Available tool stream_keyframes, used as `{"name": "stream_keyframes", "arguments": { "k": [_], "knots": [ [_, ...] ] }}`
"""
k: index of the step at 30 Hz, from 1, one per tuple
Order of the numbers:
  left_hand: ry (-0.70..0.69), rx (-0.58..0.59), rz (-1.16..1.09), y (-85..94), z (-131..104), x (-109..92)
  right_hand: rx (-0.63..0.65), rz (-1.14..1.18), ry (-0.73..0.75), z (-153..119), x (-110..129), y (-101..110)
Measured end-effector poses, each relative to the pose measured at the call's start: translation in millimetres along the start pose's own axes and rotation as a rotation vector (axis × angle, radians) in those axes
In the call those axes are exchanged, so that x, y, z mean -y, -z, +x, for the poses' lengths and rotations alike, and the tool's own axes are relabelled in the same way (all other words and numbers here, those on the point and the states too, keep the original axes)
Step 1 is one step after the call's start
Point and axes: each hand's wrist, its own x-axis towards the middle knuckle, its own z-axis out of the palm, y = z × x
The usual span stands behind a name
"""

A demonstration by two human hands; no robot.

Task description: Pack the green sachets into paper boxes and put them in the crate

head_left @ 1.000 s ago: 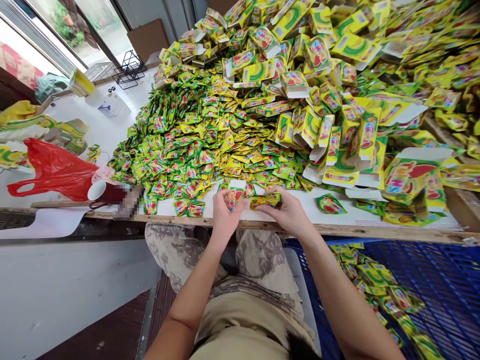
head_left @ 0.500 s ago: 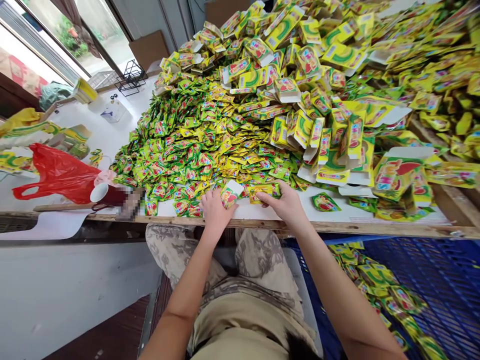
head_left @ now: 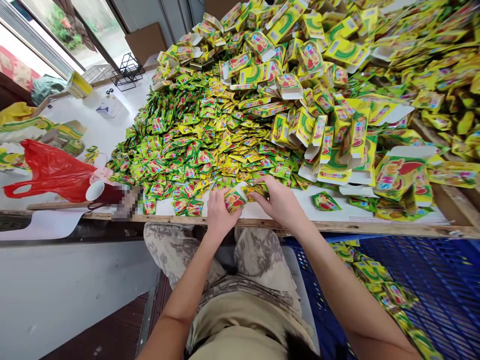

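And there it is: the shiny yellow-green foil packet (head_left: 252,191) has come across to the small yellow-green cardboard box (head_left: 235,199), where half a second ago a gap parted them. The pair now meet at the box's raised end, so both hands look to be working as one. The left hand (head_left: 220,210) pinches the box; the right hand (head_left: 276,199) has its fingers closed on the packet, tips partly hidden. Room? The wooden front edge (head_left: 270,225) runs just below, the packet heap (head_left: 187,150) crowds behind, and white surface (head_left: 306,203) shows rightward.
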Motion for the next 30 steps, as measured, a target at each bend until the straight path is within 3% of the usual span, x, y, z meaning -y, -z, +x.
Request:
{"name": "stream_keyframes", "arguments": {
  "k": [4,6,12,17,23,27,30],
  "knots": [
    [-0.105,0.088,0.023,-2.7,-1,2,0.201,-0.196,0.049,13,5,10],
    [-0.132,0.074,0.006,-3.6,-1,4,0.235,-0.184,0.093,21,5,11],
    [-0.08,-0.078,-0.046,-6.9,0,6,0.04,0.022,0.069,29,2,-10],
    [0.072,-0.171,-0.125,-11.9,3,-1,0.01,0.07,0.171,29,4,-16],
    [0.343,0.004,-0.463,-17.0,10,-14,0.126,0.043,0.143,41,8,2],
    [0.378,0.178,-0.81,-12.2,13,-11,0.263,-0.021,0.137,43,12,10],
    [0.397,0.215,-0.988,-10.2,13,-7,0.284,-0.049,0.198,44,15,13]
  ]
}}
